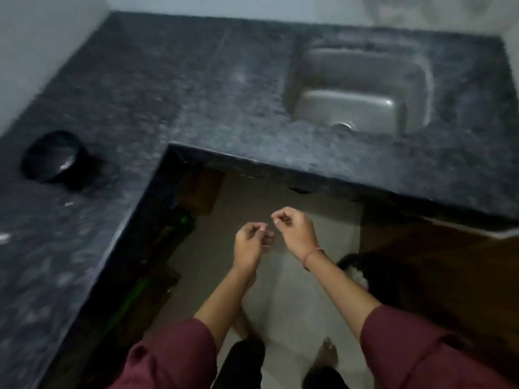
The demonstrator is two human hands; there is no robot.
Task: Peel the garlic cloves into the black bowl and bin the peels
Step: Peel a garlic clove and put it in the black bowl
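One black bowl (54, 157) at far left, on the left run of the dark speckled counter (174, 88), close to the wall; contents too blurred to tell. Two small pale flecks (68, 204) on the counter just near of the bowl, too smeared to name. No clove plainly made out anywhere in the blur.

Two hands in the middle, held over the floor inside the counter's corner, apart from the counter and well apart from the bowl. Left hand (251, 242) with fingers curled in toward the thumb; right hand (293, 230) just beside it and slightly farther, fingers curled the same way, fingertips of both almost meeting. Cannot tell whether either pinches anything. One thin thread band (313, 255) on the right wrist; two maroon sleeves (174, 357) at the near edge. Two bare feet (328, 353) on the pale floor, the left one partly hidden behind the left forearm.

One steel sink (359, 88) sunk in the far right run of the counter. One dark round container (349, 259) low on the right, partly covered by the right forearm, something white inside.
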